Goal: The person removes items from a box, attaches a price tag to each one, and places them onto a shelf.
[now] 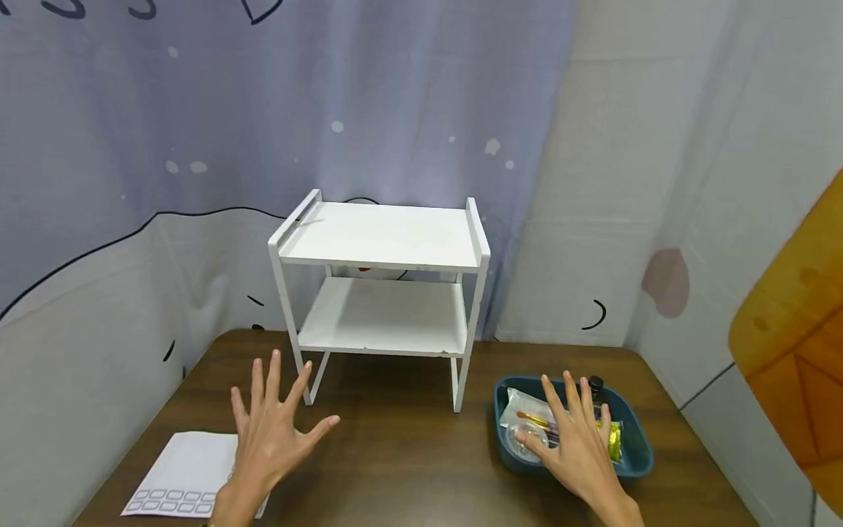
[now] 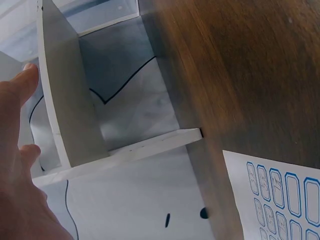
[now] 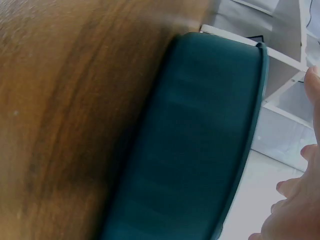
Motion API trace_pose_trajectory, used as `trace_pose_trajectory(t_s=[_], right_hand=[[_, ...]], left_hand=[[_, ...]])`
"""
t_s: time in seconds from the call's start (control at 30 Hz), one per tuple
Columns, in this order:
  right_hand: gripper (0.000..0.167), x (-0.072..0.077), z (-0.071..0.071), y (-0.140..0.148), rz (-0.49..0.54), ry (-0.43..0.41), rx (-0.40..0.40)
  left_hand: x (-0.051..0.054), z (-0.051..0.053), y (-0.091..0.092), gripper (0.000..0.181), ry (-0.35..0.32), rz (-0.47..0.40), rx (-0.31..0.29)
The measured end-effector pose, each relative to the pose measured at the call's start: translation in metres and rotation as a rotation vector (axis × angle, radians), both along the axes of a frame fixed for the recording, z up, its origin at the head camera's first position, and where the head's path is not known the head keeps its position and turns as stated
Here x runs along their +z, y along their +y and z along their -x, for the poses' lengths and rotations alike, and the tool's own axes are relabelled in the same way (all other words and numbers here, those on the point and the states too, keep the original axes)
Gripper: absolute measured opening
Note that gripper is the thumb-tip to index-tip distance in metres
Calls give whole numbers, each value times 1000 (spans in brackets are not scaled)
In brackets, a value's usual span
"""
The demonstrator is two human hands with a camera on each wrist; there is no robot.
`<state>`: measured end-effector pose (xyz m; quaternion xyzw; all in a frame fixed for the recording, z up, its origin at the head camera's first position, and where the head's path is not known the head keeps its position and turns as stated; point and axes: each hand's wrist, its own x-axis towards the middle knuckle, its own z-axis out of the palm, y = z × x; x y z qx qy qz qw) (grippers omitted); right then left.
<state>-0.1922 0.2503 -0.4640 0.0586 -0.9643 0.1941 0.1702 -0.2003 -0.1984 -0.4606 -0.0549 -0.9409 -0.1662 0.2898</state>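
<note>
With fingers spread, my left hand [image 1: 268, 432] hovers over the table's left side, partly covering a white sheet [image 1: 181, 472] printed with rows of small boxes. My right hand [image 1: 579, 446] is spread above a dark teal basin [image 1: 637, 439] and holds nothing. Inside the basin are a clear plastic packet [image 1: 520, 404], a round clear container [image 1: 520, 443], a thin brush [image 1: 533, 419], a gold-yellow packet [image 1: 615, 443] and a black-capped bottle [image 1: 596, 384]. Part of the contents is hidden behind the right hand. In the right wrist view the basin's side wall [image 3: 185, 135] fills the middle.
A white two-tier shelf [image 1: 378, 234] stands at the back middle of the brown wooden table [image 1: 395, 468]. Behind it hangs a blue-grey and white patterned cloth [image 1: 408, 102]. An orange-yellow shape [image 1: 803, 329] shows on the right side.
</note>
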Motion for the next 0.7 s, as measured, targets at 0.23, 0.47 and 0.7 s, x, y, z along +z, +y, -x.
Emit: trace_pose_trajectory(t_s=[0.23,0.47,0.7], right_hand=[[98,1,0,0,0,40,16],[97,6,1,-1,8,37,28],[98,7,-2,0,5,40,29]], left_hand=[[1,1,3,94,3,-1,-13],[-1,-1,3,93,3,-10,-17],[-1,-1,4,93,13,-27,-44]])
